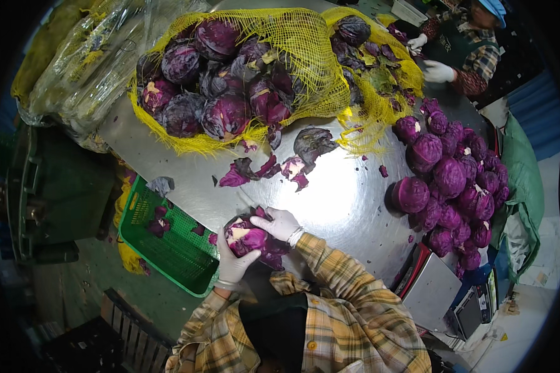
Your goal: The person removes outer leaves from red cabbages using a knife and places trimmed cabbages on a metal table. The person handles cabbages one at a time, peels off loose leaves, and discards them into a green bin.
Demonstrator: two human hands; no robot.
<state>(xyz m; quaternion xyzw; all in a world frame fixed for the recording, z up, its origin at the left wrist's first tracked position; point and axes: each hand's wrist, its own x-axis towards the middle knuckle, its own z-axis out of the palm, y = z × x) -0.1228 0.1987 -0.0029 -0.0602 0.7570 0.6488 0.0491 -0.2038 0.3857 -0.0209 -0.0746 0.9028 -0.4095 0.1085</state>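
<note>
Both my hands wear white gloves. My left hand cups a red cabbage from the left and below, close to the table's edge. On its upper right side, my right hand has its fingers and thumb on the cabbage's outer leaves, some of which hang loose at the right. A pale cut patch shows on the cabbage. Torn leaves and a dark leaf lie farther up the steel table. Beyond them, a yellow mesh sack holds several red cabbages with dark outer leaves.
A green plastic basket with a few leaves stands left of my left hand. Peeled red cabbages are heaped at the right beside a green sack and a scale-like metal box. A co-worker handles leaves at the upper right, by another mesh sack.
</note>
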